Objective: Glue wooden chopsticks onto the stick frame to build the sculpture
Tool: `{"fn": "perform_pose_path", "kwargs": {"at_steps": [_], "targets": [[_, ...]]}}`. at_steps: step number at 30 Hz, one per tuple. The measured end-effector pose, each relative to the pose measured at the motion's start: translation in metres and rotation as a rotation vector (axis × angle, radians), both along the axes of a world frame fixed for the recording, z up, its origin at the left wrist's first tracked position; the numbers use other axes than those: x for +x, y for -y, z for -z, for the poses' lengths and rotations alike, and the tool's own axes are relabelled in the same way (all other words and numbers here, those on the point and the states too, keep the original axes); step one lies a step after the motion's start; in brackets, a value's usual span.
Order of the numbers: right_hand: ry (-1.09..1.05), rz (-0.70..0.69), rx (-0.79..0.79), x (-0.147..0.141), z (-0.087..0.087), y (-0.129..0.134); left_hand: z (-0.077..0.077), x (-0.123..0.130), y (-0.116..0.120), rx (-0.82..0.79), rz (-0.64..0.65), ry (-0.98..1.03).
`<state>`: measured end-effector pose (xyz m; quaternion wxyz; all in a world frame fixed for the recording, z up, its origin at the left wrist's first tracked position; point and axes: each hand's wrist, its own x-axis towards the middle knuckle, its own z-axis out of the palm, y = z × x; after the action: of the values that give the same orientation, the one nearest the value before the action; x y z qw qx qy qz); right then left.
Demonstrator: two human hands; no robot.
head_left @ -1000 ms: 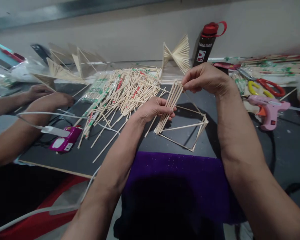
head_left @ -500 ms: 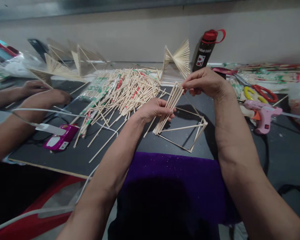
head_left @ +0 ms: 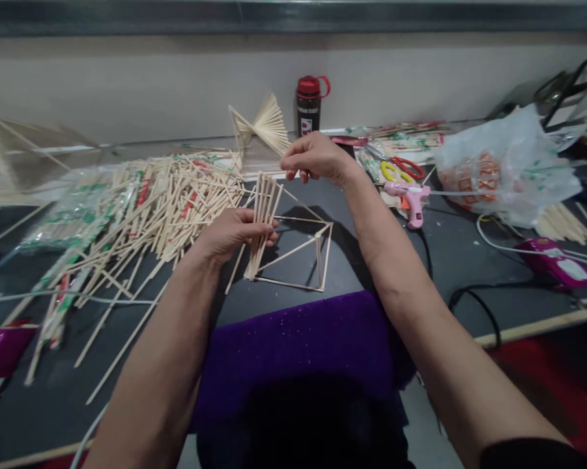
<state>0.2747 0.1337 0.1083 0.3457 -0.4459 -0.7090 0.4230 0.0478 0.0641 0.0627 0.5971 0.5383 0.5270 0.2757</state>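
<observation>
My left hand [head_left: 242, 233] is closed around a row of pale wooden chopsticks [head_left: 266, 202], which stand nearly upright side by side. They belong to a chopstick frame [head_left: 293, 251] whose open, boxy end rests on the dark tabletop to the right. Just above and right of the row's upper ends, my right hand [head_left: 317, 158] has its fingers curled together. Whatever sits between those fingertips, if anything, is too small to make out. Behind, against the wall, stands a twisted, fan-like chopstick piece [head_left: 268, 124].
Loose chopsticks [head_left: 176, 195] lie heaped at left beside wrapped packs [head_left: 68, 215]. A black bottle [head_left: 308, 107] stands at the back. To the right are scissors [head_left: 403, 169], a pink glue gun [head_left: 410, 195], a plastic bag [head_left: 503, 163] and a purple power strip [head_left: 557, 260]. Purple cloth [head_left: 298, 352] covers my lap.
The view has swung right, so the neighbouring person's arms are out of sight. My right hand has drawn slightly away from the chopstick tops, which stand more upright in my left hand.
</observation>
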Motion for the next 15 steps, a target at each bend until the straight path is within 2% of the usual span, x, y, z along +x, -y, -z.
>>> {"fn": "perform_pose_path", "kwargs": {"at_steps": [4, 6, 8, 11, 13, 15], "targets": [[0.113, 0.089, 0.057, 0.026, -0.006, 0.010, -0.005, 0.005, 0.005, 0.014, -0.022, -0.001], [0.149, 0.179, 0.105, 0.054, -0.005, 0.018, -0.004, 0.005, 0.005, 0.012, -0.017, -0.004], [0.170, 0.330, 0.154, 0.092, 0.000, 0.031, -0.001, 0.003, 0.003, 0.015, 0.003, 0.002], [0.312, 0.662, 0.093, 0.154, 0.013, 0.060, 0.003, 0.001, 0.000, 0.032, 0.023, 0.015], [0.437, 0.771, 0.007, 0.187, 0.026, 0.080, 0.004, 0.001, -0.001, 0.042, 0.022, 0.014], [0.500, 0.821, -0.045, 0.206, 0.042, 0.097, 0.004, 0.002, -0.001, 0.045, 0.018, 0.011]]}}
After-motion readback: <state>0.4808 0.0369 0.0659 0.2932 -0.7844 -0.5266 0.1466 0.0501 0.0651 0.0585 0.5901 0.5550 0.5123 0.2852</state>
